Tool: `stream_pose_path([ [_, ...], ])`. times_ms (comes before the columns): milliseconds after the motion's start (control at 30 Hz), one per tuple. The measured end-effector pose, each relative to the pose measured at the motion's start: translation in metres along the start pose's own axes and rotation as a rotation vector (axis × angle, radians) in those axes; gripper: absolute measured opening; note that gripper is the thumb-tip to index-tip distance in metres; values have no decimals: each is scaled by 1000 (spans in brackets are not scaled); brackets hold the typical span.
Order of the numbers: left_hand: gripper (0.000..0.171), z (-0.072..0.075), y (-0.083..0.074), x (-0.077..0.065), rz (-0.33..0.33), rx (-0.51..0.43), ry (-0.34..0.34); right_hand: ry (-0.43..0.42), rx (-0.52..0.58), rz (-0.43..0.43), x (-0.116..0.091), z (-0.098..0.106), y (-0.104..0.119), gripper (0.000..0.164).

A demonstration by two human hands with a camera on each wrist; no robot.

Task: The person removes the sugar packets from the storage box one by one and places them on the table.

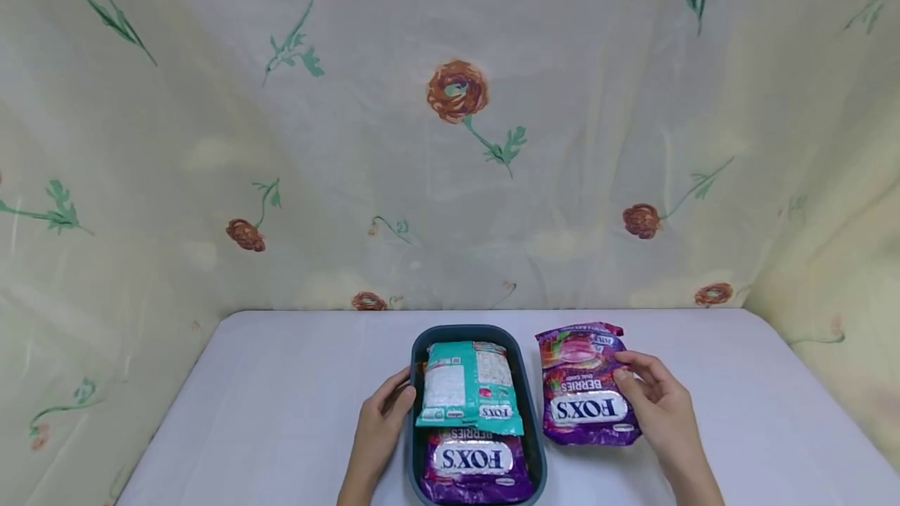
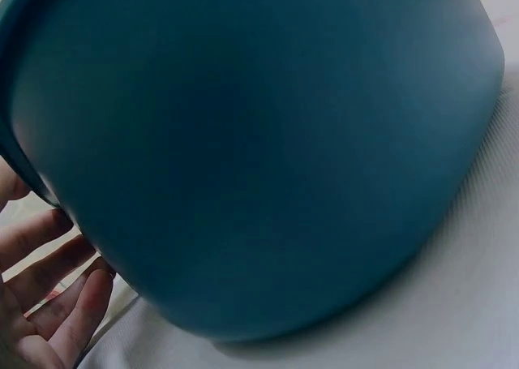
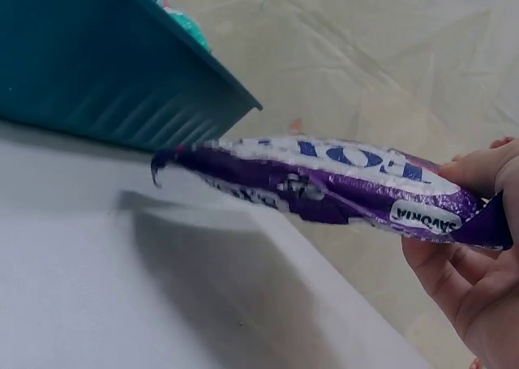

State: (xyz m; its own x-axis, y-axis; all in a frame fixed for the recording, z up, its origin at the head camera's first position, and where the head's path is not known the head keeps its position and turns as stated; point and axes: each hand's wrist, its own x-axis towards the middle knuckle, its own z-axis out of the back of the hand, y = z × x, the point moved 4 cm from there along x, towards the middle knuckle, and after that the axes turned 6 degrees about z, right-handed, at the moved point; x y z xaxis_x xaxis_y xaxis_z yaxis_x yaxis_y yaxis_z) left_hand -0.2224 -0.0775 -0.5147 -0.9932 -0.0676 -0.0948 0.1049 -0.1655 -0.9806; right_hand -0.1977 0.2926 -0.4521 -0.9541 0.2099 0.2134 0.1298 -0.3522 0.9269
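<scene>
A purple Fox's Berries candy bag is pinched by its right edge in my right hand. The right wrist view shows that bag edge-on, raised off the table, with the thumb above and fingers below. My left hand rests its fingers against the left side of a dark teal bin. In the left wrist view the fingertips touch the bin's outer wall. Inside the bin, a turquoise Fox's candy bag lies over another purple Fox's bag.
A white-covered table lies under everything, with rounded far corners. Behind it hangs a pale curtain printed with brown-red flowers, which also runs along both sides. The held bag casts a shadow on the tabletop.
</scene>
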Motion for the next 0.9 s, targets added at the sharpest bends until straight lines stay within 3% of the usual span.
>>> stream_pose_path([
  [233, 44, 1, 6, 2, 5, -9, -5, 19, -47, 5, -4, -10, -3, 40],
  [467, 45, -1, 1, 0, -14, -35, 20, 24, -57, 18, -4, -15, -5, 34],
  [900, 45, -1, -3, -3, 2, -35, 15, 43, -127, -41, -3, -14, -14, 31],
])
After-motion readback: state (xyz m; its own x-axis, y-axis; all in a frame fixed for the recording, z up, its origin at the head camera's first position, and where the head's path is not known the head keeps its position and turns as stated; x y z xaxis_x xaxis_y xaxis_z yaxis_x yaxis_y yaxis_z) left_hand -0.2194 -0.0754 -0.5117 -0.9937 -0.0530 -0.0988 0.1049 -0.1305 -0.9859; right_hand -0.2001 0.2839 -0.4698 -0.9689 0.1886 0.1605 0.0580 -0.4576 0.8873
